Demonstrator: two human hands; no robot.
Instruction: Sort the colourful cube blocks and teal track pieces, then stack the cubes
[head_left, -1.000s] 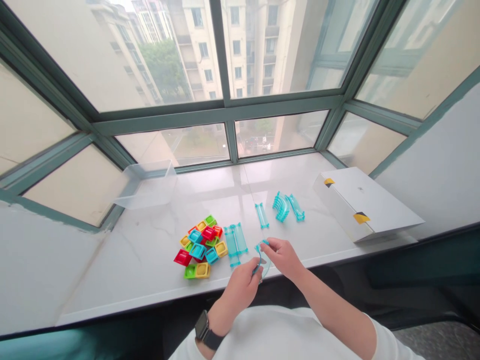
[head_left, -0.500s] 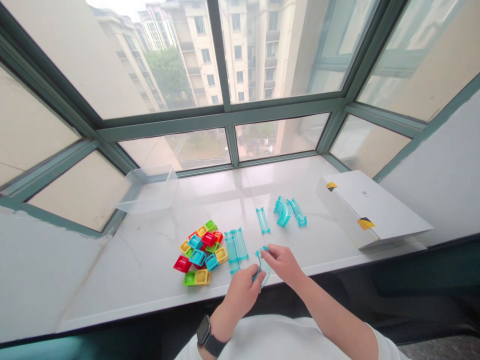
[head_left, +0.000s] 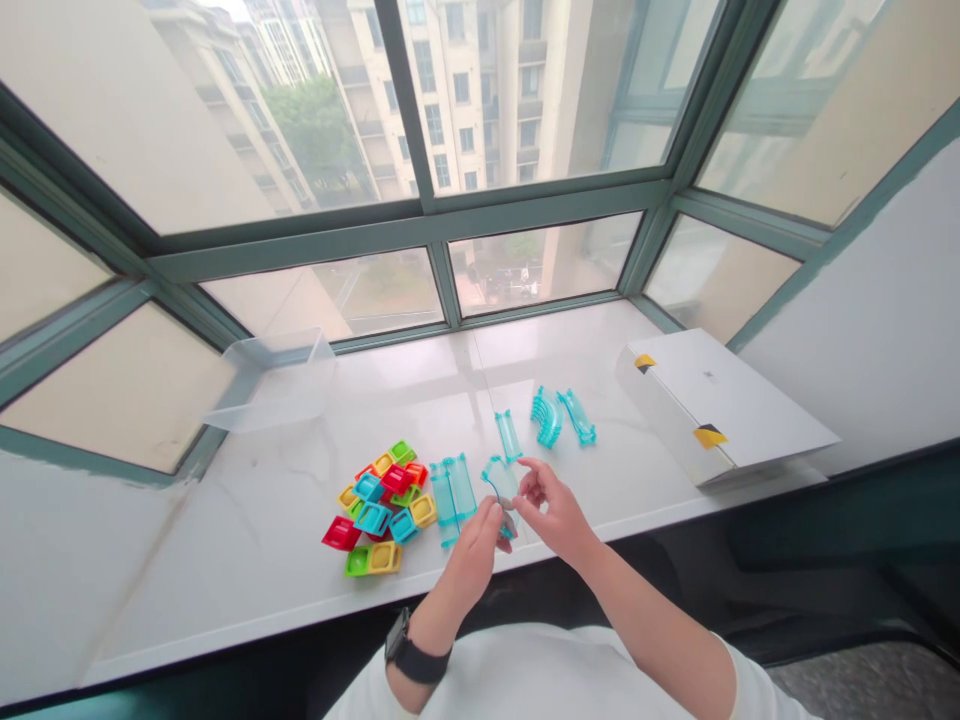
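Close to the counter's front edge, my left hand (head_left: 478, 538) is closed on a clear teal curved track piece (head_left: 498, 476), whose far end sticks up past the fingers. Its lower part is partly hidden by that hand. My right hand (head_left: 553, 510) is at the piece's right side, thumb and index finger apart, the thumb close to its edge; whether it touches cannot be made out. Straight teal track pieces (head_left: 453, 492) lie left of the hands. Beyond them are another straight piece (head_left: 508, 436), a nested stack of curved pieces (head_left: 547, 417) and a further teal piece (head_left: 577, 417).
A pile of red, blue, green and yellow blocks (head_left: 373, 518) lies on the white counter (head_left: 247, 560) at left. A clear plastic bin (head_left: 274, 405) stands behind it by the window. At right is a white box (head_left: 739, 400) with black-and-yellow tabs.
My right hand has loosened its pinch on the curved piece, its fingers now spread. The piece has turned in my left hand, its end pointing farther away. The whole view has shifted slightly.
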